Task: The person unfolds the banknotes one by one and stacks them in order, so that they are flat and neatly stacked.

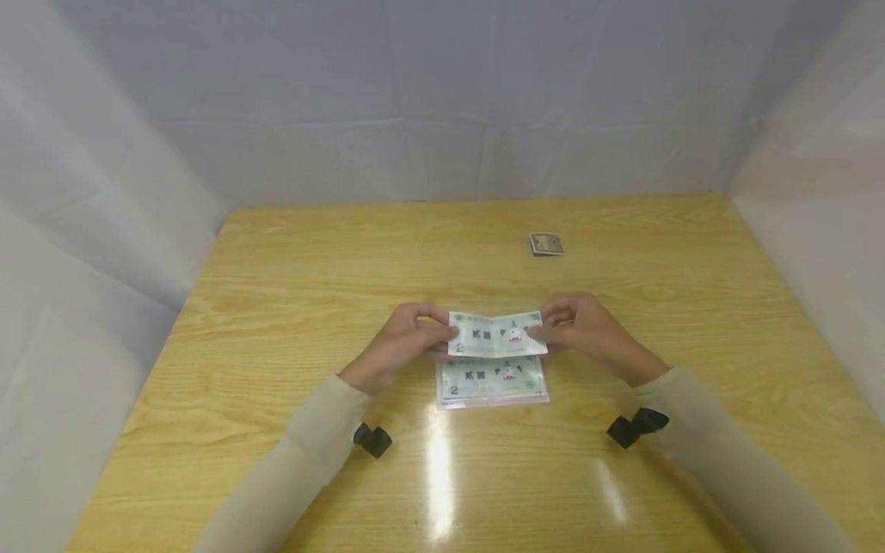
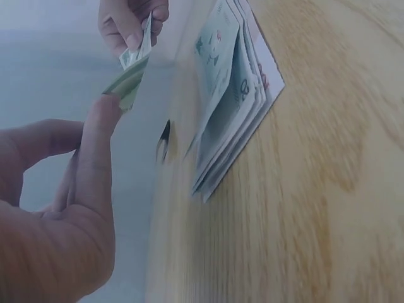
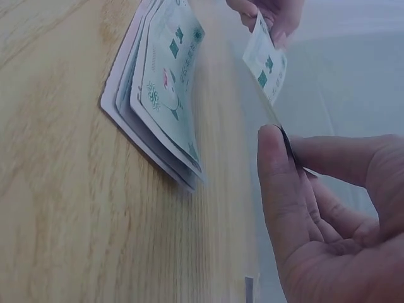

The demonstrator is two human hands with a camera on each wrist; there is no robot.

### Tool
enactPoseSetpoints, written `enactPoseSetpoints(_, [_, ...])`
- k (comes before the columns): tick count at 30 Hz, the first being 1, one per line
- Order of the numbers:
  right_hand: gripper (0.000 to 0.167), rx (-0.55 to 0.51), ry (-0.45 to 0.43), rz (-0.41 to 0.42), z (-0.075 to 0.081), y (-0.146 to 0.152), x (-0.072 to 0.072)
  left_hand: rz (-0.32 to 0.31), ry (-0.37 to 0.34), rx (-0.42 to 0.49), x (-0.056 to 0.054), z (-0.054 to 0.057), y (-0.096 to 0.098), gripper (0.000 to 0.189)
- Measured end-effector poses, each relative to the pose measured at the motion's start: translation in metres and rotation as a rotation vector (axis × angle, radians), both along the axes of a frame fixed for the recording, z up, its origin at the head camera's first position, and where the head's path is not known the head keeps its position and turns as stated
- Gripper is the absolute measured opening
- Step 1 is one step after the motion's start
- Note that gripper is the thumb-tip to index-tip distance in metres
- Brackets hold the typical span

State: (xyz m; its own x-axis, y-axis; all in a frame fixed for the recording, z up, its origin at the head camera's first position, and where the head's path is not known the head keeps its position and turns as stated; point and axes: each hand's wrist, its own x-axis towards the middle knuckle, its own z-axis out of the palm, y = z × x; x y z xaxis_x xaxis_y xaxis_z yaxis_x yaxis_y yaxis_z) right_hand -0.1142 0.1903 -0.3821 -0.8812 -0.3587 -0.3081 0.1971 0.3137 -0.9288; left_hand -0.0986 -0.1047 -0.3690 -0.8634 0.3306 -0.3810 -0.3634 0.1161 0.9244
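A pale green banknote marked with a 2 is stretched between both hands, creased down its middle. My left hand pinches its left end between thumb and fingers; my right hand pinches the right end the same way. In the right wrist view the held note is raised off the table, thumb on its face. Below it lies a small stack of similar banknotes, its upper edge hidden by the held note. Both wrist views show the stack's notes slightly bent and fanned apart at the edges.
A small folded brown-and-white bundle lies farther back on the wooden table, right of centre. White cloth hangs behind the table and along both sides. Black wrist mounts show at both sleeves.
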Motion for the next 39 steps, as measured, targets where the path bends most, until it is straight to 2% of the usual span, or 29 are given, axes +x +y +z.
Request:
enactPoseSetpoints(7, [0.029, 0.044, -0.012, 0.05, -0.005, -0.001, 0.0, -0.014, -0.019, -0.045, 0.004, -0.004, -0.005, 0.022])
enactPoseSetpoints(14, [0.026, 0.078, 0.002, 0.108, -0.004, -0.001, 0.003, -0.026, -0.024, -0.126, 0.007, -0.007, -0.007, 0.022])
enactPoseSetpoints(20, [0.021, 0.106, 0.027, 0.188, -0.005, -0.001, 0.004, -0.073, -0.004, -0.169, 0.009, -0.009, -0.009, 0.015])
enactPoseSetpoints(24, [0.02, 0.139, 0.021, 0.199, -0.006, -0.003, 0.005, -0.122, 0.033, -0.203, 0.011, -0.01, -0.009, 0.013])
enactPoseSetpoints(29, [0.02, 0.205, 0.034, 0.213, -0.007, -0.007, 0.004, -0.173, 0.062, -0.29, 0.011, -0.01, -0.008, 0.013])
enactPoseSetpoints(39, [0.016, 0.294, 0.072, 0.25, -0.013, -0.012, 0.007, -0.211, 0.072, -0.381, 0.014, -0.012, -0.007, 0.014])
